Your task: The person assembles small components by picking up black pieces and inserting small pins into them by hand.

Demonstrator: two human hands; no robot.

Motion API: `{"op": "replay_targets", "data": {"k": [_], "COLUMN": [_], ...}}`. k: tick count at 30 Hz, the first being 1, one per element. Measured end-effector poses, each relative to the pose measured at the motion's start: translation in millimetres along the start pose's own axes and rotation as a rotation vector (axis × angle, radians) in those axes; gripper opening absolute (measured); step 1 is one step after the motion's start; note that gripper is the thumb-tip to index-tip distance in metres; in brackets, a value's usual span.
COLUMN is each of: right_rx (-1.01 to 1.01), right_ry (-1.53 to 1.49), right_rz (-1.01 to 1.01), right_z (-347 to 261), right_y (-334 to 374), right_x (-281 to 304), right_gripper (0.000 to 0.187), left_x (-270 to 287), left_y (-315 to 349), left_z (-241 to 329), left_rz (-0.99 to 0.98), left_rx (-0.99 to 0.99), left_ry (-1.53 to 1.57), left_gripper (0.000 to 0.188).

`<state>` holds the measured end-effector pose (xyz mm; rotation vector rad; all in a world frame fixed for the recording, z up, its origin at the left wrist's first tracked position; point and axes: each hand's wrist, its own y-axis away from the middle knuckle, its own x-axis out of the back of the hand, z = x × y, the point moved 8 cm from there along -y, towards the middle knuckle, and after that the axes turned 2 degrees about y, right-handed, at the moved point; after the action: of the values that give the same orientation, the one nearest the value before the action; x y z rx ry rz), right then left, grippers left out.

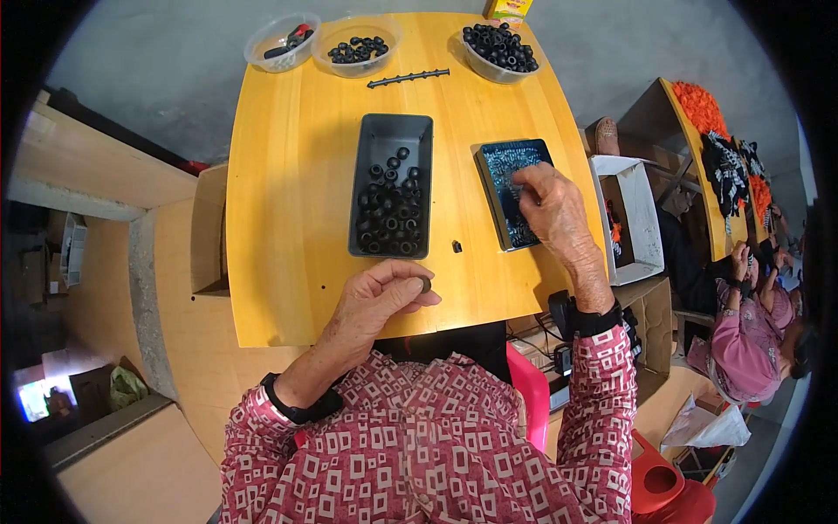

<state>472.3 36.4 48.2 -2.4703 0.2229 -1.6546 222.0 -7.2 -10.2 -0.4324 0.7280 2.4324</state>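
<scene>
My left hand (381,301) is at the table's near edge, thumb and fingers pinching a small dark round piece (425,284). To the right, my right hand (554,205) reaches over a dark shallow box (493,205) filled with many tiny bluish-white pieces. Its fingertips are pressed together at the box's contents; whatever they hold is too small to see. Beyond my left hand stands a long dark grey tray (397,131) with many black ring-shaped parts (390,210) heaped mostly in its near half. One small black piece (456,247) lies between the tray and the box.
At the table's far edge are a clear tub with tools (284,44), a clear bowl of black parts (358,50) and a fuller bowl (500,52). A dark knobbed rod (408,79) lies before them. Right of the table stands a white box (633,218); people (751,323) sit farther right.
</scene>
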Motion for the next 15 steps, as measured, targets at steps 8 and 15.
{"op": "replay_targets", "data": {"k": [8, 15], "right_rx": [-0.005, -0.055], "right_ry": [-0.04, 0.13], "right_rz": [0.03, -0.125], "right_z": [7, 0], "right_y": [-10, -1], "right_x": [9, -12], "right_gripper": [0.014, 0.011], "left_x": [-3, 0], "left_y": [-1, 1], "left_z": [-4, -7], "left_rz": [-0.014, 0.002], "left_rx": [0.01, 0.024], "left_ry": [0.013, 0.012], "left_gripper": [0.024, 0.023]}}
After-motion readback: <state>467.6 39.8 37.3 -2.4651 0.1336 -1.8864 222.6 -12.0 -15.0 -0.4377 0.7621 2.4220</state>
